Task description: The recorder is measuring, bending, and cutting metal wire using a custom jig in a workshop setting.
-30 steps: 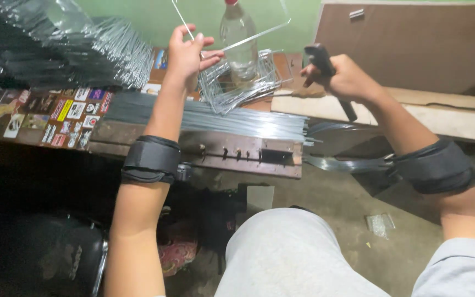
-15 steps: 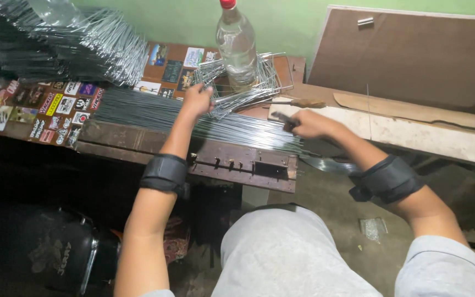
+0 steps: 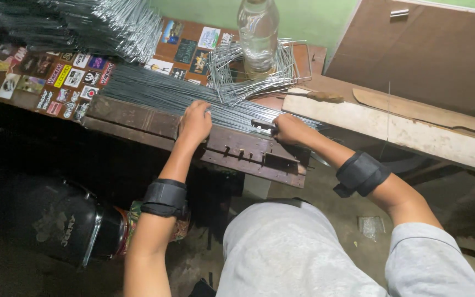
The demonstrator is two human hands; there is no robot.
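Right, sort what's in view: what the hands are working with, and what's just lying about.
In use: left hand on the straight wire rods; right hand gripping a dark tool; pegged wooden jig.

Lying about: plastic bottle, bent wire frames, sticker-covered bench, black helmet.

the person's left hand (image 3: 194, 122) and right hand (image 3: 288, 128) are bare, without gloves or rings. each forearm carries a wide black padded fabric band, one (image 3: 164, 198) on the left and one (image 3: 362, 173) on the right. a light grey short-sleeved shirt (image 3: 435, 258) covers the right shoulder, and light grey trousers (image 3: 292, 247) cover the lap.
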